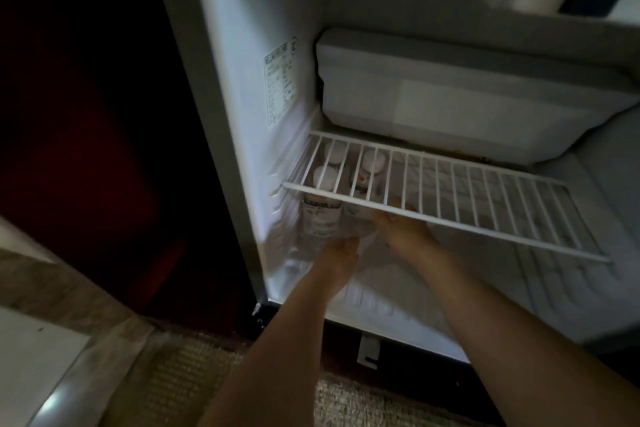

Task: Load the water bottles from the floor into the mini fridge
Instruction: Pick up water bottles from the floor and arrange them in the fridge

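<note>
Reaching in under the wire shelf (467, 204) of the mini fridge (249, 80), the left hand (337, 255) and right hand (403, 229) close in from either side on something clear and blurred, which I take to be a water bottle (365, 234). It sits between the two hands, low in the bottom compartment and just off the fridge floor (398, 302), or perhaps on it.

Whether either hand actually clasps it I cannot tell. The left hand's fingers point forward towards its lower part. The right hand's fingers disappear behind the shelf's front wire (blur hides the rest). Using both hands makes sense here, because the headroom below the shelf is tight and a tall bottle probably has to be steered in at a tilt and then stood up.

Just left of the hands and a little beyond the fingertips, the standing bottles (320, 215) are already packed against the side wall. Their white caps (373, 160) show through the wires directly above the grip. Filling from the far left corner outward keeps the space to the right of the hands open for later bottles.

I'd judge the task to be partly done, with this bottle going in beside the nearest labelled one. The main risk is knocking those neighbours over while straightening it.
</note>
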